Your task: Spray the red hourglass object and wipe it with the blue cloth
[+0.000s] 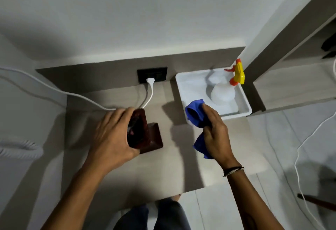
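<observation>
The dark red hourglass object [145, 135] stands on the grey table [181, 166], left of centre. My left hand [112, 135] grips its upper block from the left side and covers part of it. My right hand [214, 130] holds the bunched blue cloth [195, 113] to the right of the hourglass, a hand's width away from it and just in front of the tray. The white spray bottle [222, 91] with a yellow and orange trigger head stands upright in the white tray [243, 110].
A black wall socket [160, 74] with a white plug and cable [150, 91] sits behind the hourglass; the cable runs off to the left. Another white cable [298, 157] lies on the tiled floor at right. My legs show below the table's front edge.
</observation>
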`<state>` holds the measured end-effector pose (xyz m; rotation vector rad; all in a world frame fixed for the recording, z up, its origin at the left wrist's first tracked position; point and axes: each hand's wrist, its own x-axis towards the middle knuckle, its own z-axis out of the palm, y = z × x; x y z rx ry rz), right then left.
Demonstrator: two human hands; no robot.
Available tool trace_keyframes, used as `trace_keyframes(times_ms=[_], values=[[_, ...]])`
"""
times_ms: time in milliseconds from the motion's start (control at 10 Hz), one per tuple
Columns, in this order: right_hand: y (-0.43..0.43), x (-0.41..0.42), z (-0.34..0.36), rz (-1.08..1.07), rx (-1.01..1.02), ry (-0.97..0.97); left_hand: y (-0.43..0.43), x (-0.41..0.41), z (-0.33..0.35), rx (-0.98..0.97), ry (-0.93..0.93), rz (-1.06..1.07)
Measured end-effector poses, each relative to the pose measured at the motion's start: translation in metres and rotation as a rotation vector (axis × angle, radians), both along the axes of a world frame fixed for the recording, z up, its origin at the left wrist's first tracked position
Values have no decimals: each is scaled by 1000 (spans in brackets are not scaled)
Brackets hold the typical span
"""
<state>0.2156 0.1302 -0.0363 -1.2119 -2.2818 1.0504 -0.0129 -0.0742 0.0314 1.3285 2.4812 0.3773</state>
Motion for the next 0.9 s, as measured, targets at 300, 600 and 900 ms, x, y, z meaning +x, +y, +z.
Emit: trace_keyframes(times_ms=[300,600,900], values=[[103,-77,-30,189,227,-342,20,25,0,-100,111,-73],[109,-89,-84,479,288,-713,20,31,-12,-86,20,1],[75,-66,-55,384,366,-431,17,30,-16,-22,31,-93]])
